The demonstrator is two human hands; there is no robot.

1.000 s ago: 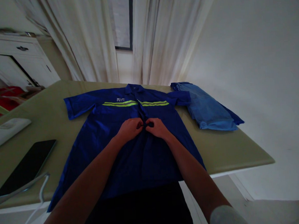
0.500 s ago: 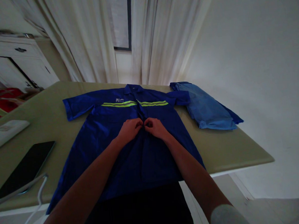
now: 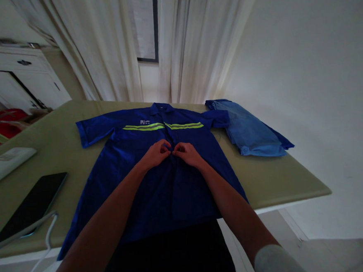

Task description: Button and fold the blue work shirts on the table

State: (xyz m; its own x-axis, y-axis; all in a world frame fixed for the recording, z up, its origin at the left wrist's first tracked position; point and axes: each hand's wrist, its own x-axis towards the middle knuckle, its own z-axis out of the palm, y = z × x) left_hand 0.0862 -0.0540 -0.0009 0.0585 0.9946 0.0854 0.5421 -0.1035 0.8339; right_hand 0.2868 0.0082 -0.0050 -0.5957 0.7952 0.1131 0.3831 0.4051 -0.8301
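A blue short-sleeved shirt [image 3: 154, 187] with yellow-green reflective bands lies spread out, its collar toward the far edge. At the middle of its front opening, my left hand [image 3: 158, 152] pinches the shirt's front edge between thumb and finger. Close beside it, my right hand [image 3: 187, 154] pinches the other side of the opening. The fingertips of both hands nearly meet. Any button between them is too small or too hidden to make out.
The shirt rests on a padded olive table [image 3: 274, 179]. Folded light-blue garments [image 3: 251, 131] lie on the right. At the left are a black phone [image 3: 32, 206] with a white cable [image 3: 48, 234] and a white packet [image 3: 9, 162]. Curtains [image 3: 107, 46] hang behind.
My left hand's fingers have shifted slightly, with the index finger lifted a little. My right hand has moved a touch to the left, still at the shirt front.
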